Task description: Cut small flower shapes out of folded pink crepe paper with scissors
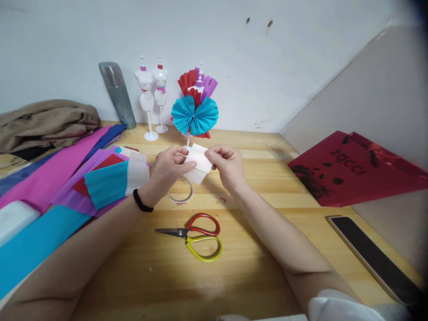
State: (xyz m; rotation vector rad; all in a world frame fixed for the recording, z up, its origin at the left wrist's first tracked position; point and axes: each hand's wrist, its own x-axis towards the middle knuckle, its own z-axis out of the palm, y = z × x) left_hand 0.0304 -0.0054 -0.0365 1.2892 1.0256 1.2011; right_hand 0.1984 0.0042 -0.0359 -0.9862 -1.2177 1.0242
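Note:
Between my two hands is a small piece of white paper (198,163), folded or layered, held above the table. My left hand (172,167) pinches its left side, thumb on top. At the upper right edge, my right hand (227,164) grips it between thumb and fingers. Just below the left hand lies a roll of tape (181,191), partly covered. Scissors (190,235) with one red and one yellow handle rest nearer to me, blades pointing left. Behind the paper stands a mini mannequin (200,76) dressed in pleated blue, red and purple paper.
Two bare white mannequins (147,100) and a grey bottle (117,94) stand by the wall. Coloured paper sheets (107,183) and a brown cloth (50,120) lie at left. A red paper bag (354,171) and a phone (371,254) are at right.

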